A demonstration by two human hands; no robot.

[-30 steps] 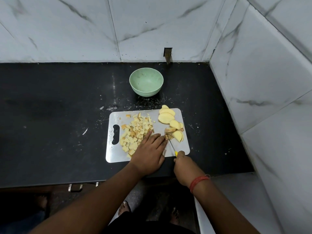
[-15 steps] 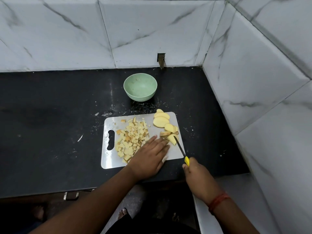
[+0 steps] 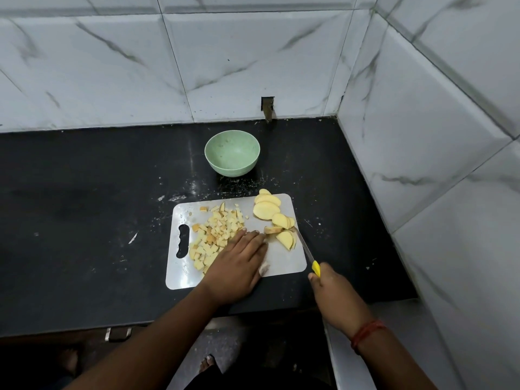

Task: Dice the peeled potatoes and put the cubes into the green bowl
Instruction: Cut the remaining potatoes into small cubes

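Note:
A white cutting board (image 3: 284, 263) lies on the black counter. A heap of potato cubes (image 3: 215, 235) covers its left half. Several potato slices (image 3: 268, 211) lie along its right side. My left hand (image 3: 239, 263) rests flat on the board with straight fingers, its tips touching a small potato piece (image 3: 272, 229). My right hand (image 3: 332, 288) grips the yellow handle of a knife (image 3: 305, 250), whose blade points up-left with its tip beside the slices. The empty green bowl (image 3: 232, 156) stands behind the board.
The black counter (image 3: 84, 206) stretches far to the left and bears scattered crumbs. White marble-tiled walls close the back and the right side. The counter's front edge runs just below the board.
My right hand has drawn the knife back to the right of the slices. My left hand has stayed flat on the board. The camera has tilted up a little.

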